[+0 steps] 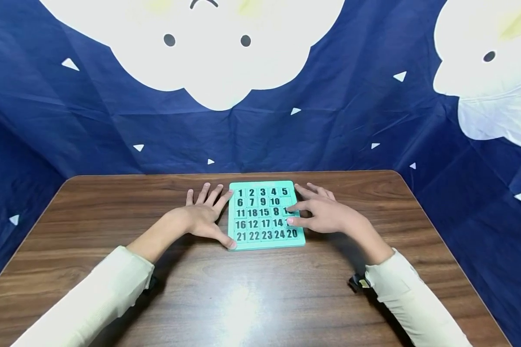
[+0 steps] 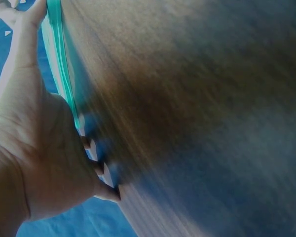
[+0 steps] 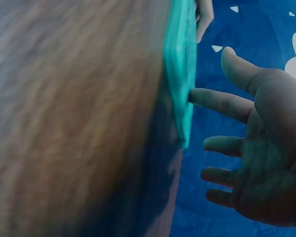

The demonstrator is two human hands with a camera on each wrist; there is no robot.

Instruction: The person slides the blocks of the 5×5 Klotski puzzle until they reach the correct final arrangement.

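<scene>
A turquoise sliding number puzzle [image 1: 264,218] lies flat on the table, its tiles printed with black numerals. Beside the 10 in the second row, the right-hand slot shows no tile. Along the puzzle's left side rests my left hand [image 1: 203,218], fingers spread, with the thumb on the bottom left corner and the index fingertip at the upper left edge. My right hand [image 1: 332,213] reaches in from the right, its index fingertip touching the end tile of the third row and partly covering it. The thumb overlaps the fourth row's end tile in the head view; the right wrist view shows that thumb [image 3: 235,61] raised.
The brown wood-grain table [image 1: 191,299] has a rounded far edge just beyond the puzzle. Behind it hangs a dark blue cloth [image 1: 252,140] with white cloud shapes and small triangles. A small black device [image 1: 357,283] sits at the right wrist.
</scene>
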